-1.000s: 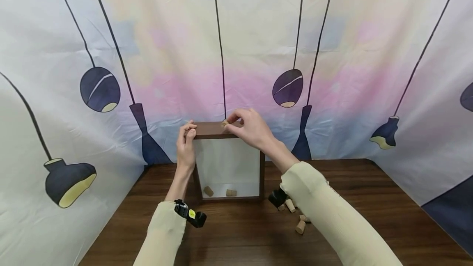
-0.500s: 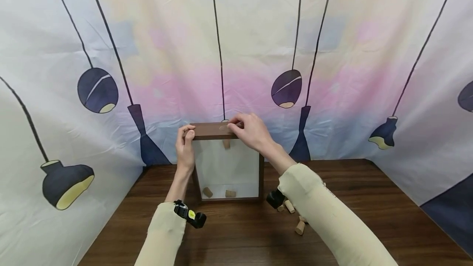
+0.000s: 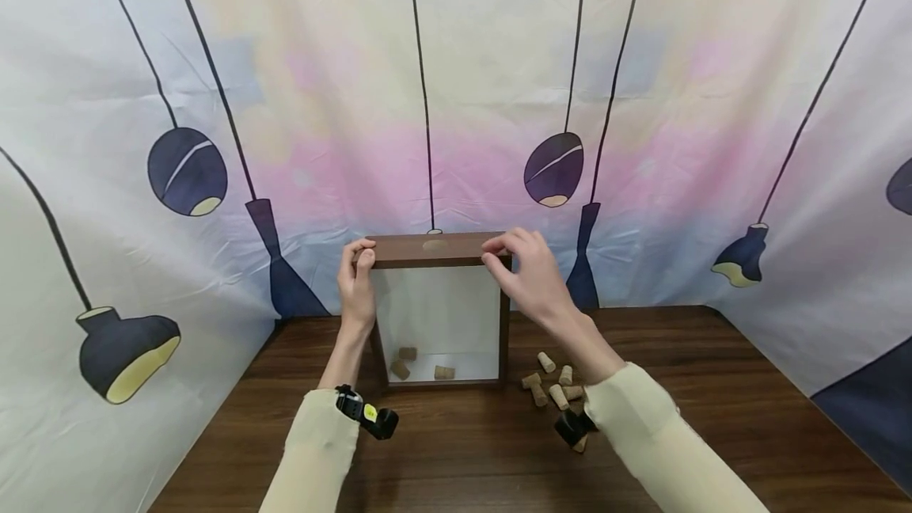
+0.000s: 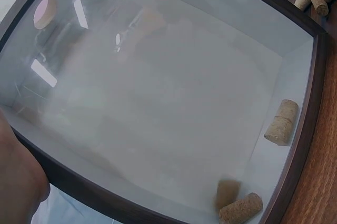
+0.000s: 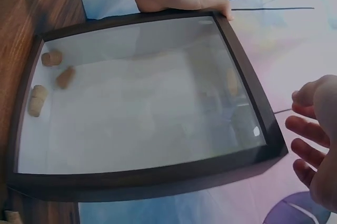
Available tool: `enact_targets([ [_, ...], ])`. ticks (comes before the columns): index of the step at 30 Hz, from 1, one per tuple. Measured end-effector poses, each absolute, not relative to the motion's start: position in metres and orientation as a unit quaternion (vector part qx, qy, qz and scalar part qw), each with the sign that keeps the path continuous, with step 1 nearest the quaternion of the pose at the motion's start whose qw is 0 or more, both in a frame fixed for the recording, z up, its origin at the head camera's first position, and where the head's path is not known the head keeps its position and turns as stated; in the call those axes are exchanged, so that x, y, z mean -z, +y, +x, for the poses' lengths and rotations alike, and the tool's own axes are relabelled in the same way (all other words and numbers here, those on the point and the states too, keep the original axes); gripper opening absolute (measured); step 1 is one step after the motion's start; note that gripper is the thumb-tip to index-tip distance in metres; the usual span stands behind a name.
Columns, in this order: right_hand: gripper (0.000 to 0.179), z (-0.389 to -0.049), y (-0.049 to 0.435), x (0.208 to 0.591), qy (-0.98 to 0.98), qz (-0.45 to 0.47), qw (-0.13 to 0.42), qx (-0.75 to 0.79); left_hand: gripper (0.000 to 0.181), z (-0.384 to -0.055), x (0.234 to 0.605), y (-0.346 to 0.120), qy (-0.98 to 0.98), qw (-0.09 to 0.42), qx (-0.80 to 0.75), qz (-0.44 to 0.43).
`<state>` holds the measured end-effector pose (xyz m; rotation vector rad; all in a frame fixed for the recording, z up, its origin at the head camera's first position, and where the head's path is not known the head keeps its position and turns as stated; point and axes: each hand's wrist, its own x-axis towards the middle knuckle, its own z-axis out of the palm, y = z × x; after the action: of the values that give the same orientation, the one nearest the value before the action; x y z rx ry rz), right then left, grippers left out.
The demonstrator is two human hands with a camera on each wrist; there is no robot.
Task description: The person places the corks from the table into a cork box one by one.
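Observation:
A brown wooden shadow box frame (image 3: pixel 438 385) with a clear front stands upright on the table, a round hole (image 3: pixel 435 245) in its top. My left hand (image 3: pixel 356 287) grips its upper left corner, thumb on the front side. Inside at the bottom are three corks: one lies near the middle (image 3: pixel 445 373), and a second cork (image 3: pixel 400 370) and a third cork (image 3: pixel 408 353), blurred in both wrist views, are by the left side. My right hand (image 3: pixel 530 271) is by the upper right corner, fingers loosely bent, holding nothing.
Several loose corks (image 3: pixel 559 397) lie on the dark wooden table (image 3: pixel 456 457) right of the box, partly behind the right wrist camera (image 3: pixel 572 426). A cloth backdrop (image 3: pixel 328 141) with painted lamps hangs behind the table.
The right hand let a cork go through the top hole and moved right, away from it. That cork fell to the bottom left inside the box. The left hand stayed in place.

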<state>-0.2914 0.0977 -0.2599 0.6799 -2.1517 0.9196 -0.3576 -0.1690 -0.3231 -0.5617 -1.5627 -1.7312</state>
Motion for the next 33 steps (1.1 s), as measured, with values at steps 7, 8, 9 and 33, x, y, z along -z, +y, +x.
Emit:
enact_targets([
  [7,0.015,-0.276,0.119,0.281,-0.835,0.253,0.336,-0.355,0.026,-0.365,0.327,-0.170,-0.603,0.372,0.670,-0.223],
  [8,0.014,-0.274,0.122,0.284,-0.837,0.253,0.336,-0.351,0.027,-0.366,0.327,-0.170,-0.604,0.372,0.669,-0.221],
  [9,0.014,-0.272,0.124,0.287,-0.839,0.253,0.334,-0.348,0.027,-0.366,0.327,-0.170,-0.605,0.371,0.669,-0.220],
  [33,0.012,-0.248,0.175,0.358,-0.866,0.280,0.273,-0.312,0.026,-0.337,0.309,-0.163,-0.617,0.358,0.670,-0.205],
])
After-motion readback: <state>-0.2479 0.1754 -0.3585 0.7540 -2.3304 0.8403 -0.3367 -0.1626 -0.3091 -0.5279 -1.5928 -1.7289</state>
